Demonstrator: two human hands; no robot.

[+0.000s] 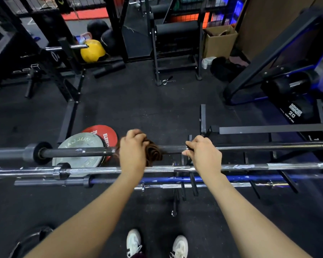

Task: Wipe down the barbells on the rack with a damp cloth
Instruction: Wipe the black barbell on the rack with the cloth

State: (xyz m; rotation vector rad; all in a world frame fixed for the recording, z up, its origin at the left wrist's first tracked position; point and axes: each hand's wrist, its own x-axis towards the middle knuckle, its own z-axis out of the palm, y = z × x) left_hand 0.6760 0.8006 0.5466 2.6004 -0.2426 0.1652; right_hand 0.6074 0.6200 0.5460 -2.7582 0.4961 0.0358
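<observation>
A black barbell (78, 152) lies across the top of the horizontal rack (202, 118). My left hand (132, 152) grips a dark brown cloth (154, 152) wrapped around that bar near its middle. My right hand (203, 152) grips the same bar bare, just right of the cloth, fingers curled over it. Below it lie a chrome barbell (93, 170), a blue barbell (157, 180) and a thinner chrome bar (168, 186), each on lower pegs.
A grey plate (78, 148) and a red plate (104, 133) lean behind the bars at left. A squat rack (63, 75) stands at far left, a black bench frame (268, 130) at right. A yellow kettlebell (92, 51) and a cardboard box (219, 40) sit farther back. My white shoes (157, 243) stand on black rubber floor.
</observation>
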